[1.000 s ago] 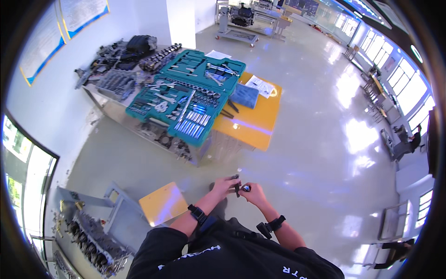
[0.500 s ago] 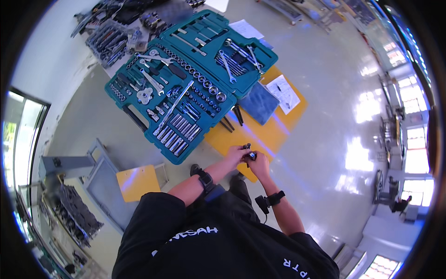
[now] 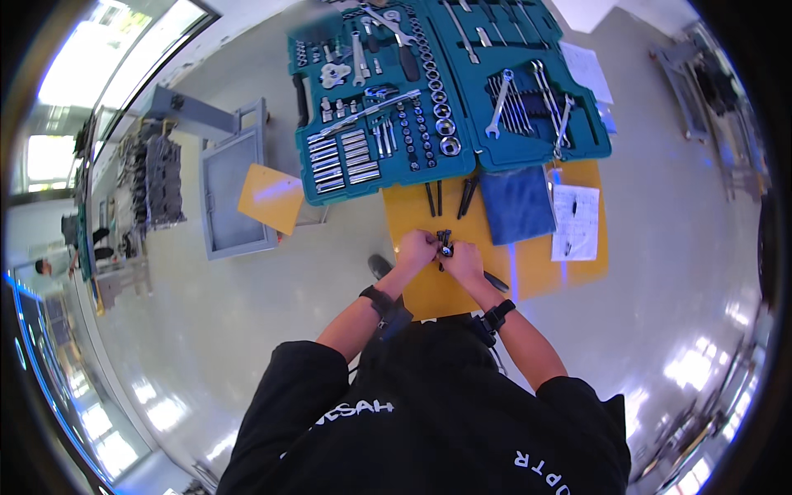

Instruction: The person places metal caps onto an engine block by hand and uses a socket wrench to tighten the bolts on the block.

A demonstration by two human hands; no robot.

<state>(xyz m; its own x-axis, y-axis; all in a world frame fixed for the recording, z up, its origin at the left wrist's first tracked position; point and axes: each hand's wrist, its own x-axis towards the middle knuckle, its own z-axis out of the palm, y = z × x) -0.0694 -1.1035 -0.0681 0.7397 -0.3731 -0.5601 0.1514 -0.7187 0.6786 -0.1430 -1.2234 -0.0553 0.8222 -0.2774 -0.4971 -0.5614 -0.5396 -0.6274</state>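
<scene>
the grip of the left hand [image 3: 418,250] and right hand [image 3: 464,262] pinches dark bolt-like parts [image 3: 443,238] over the yellow tabletop [image 3: 445,294]; beyond lie slim dark rods [image 3: 439,198], a blue pad [image 3: 518,206] and an open teal tool case [image 3: 462,99].

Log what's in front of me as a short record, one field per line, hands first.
Left hand: holding dark bolt-like pieces
Right hand: closed on a shiny-ended tool, near the left
Surface below: yellow table
On it: blue flat item, paper, dark rods
Beyond hands: open teal tool case with sockets, wrenches
</scene>
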